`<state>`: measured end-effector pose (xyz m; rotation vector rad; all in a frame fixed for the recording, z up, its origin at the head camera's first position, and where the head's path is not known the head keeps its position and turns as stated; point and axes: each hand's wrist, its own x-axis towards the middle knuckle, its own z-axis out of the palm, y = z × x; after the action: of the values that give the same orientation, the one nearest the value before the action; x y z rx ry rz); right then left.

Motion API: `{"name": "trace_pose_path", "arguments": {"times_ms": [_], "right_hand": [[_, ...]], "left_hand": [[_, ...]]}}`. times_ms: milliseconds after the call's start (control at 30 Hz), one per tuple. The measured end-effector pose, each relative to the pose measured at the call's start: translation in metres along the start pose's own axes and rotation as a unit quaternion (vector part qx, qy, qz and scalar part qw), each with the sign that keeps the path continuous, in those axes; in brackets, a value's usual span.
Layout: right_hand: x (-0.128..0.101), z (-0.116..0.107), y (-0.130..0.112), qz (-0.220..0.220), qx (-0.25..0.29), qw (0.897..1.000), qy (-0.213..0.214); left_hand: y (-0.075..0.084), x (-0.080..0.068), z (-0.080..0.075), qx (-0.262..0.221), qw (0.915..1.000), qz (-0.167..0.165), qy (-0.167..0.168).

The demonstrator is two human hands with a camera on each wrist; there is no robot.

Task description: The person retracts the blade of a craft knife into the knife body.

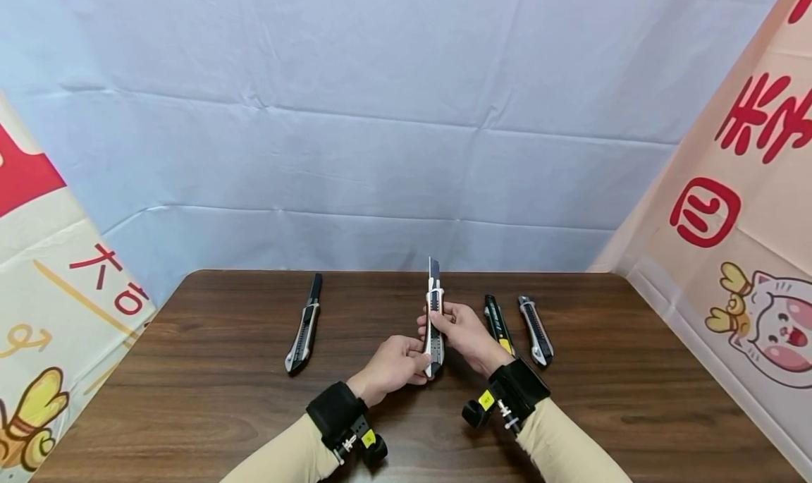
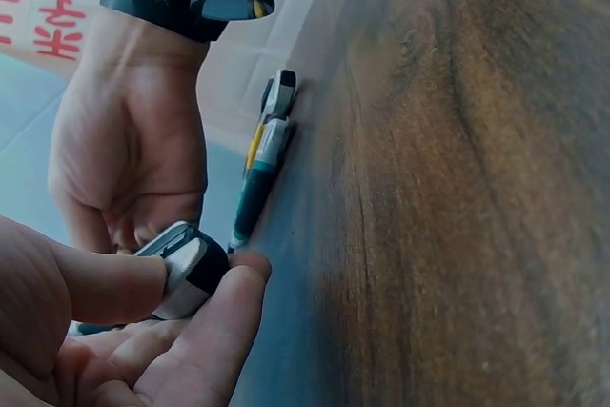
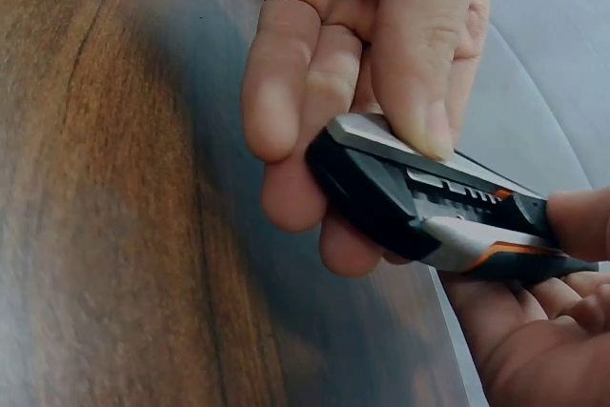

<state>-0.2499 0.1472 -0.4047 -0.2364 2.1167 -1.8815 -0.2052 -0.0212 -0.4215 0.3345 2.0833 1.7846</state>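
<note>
One silver-and-black cutter (image 1: 434, 331) held above the bench (image 1: 209, 377), lol nice wood grain

Left grip (image 1: 395, 365) pinches the tail end, right grip (image 1: 468, 336) has mid-handle, thumb on the slider. Blade tip overlaps the bench's back edge from the head cam. Left cutter (image 1: 304, 336) has a wide strip of wood out to the side edge; black-and-yellow cutter (image 1: 497, 321) is just beside the right grip.

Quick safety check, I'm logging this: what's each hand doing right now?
Left hand: closed, gripping the near end of a utility knife.
Right hand: closed, holding the same knife farther up, around its middle.
</note>
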Motion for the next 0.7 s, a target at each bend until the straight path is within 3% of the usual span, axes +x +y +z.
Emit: {"name": "trace_pose_path", "arguments": {"times_ms": [700], "right_hand": [[-0.0018,-0.0014,0.0011,-0.007,-0.009,1.0,-0.026]], "left_hand": [[0.0006,-0.0014,0.0001,-0.006,1.0,-0.006,-0.001]]}}
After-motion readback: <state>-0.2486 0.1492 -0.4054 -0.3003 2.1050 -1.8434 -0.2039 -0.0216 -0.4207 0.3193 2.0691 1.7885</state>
